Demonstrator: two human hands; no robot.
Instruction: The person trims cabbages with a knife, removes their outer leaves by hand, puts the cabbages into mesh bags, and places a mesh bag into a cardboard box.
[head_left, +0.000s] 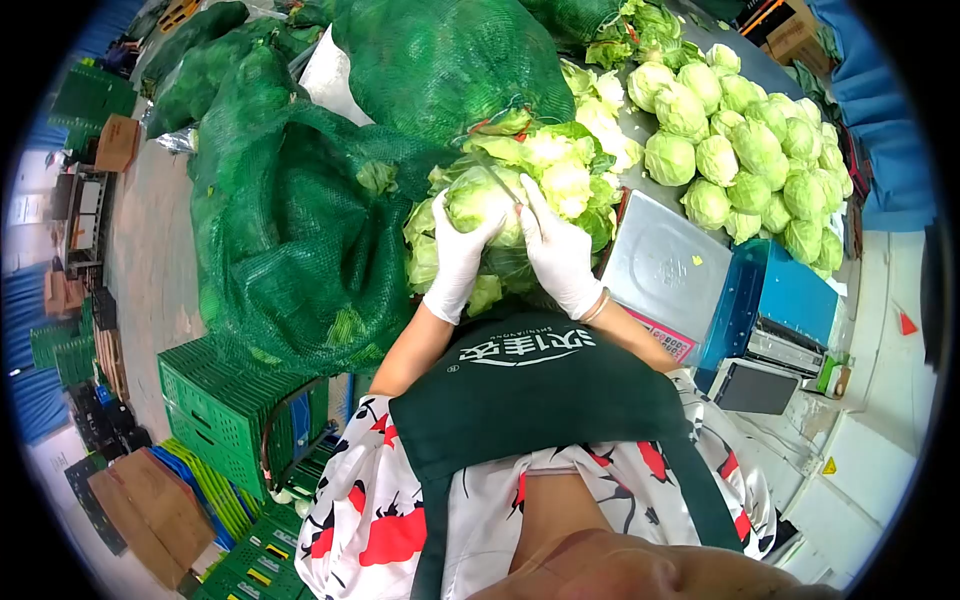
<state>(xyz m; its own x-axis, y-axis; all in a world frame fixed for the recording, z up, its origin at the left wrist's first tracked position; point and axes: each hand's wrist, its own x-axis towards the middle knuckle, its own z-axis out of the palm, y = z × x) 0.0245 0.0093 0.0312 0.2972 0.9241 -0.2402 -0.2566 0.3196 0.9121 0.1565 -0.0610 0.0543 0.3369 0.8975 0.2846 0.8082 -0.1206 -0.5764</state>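
My left hand (464,252), in a white glove, is wrapped round the side of a pale green cabbage (478,198) in front of my chest. My right hand (556,250), gloved too, is closed on a knife (497,176), whose thin blade lies across the top of the cabbage. Most of the knife's handle is hidden in the glove. Loose cabbage leaves (568,188) are heaped behind and around both hands. Close behind the heap stands a full green mesh sack (450,65).
A slumped green mesh sack (290,230) lies at left. Trimmed cabbages (758,150) are piled at right, beyond a metal weighing scale (668,255) and a blue bin (790,295). Green crates (235,400) are stacked at lower left, near a cardboard box (150,510).
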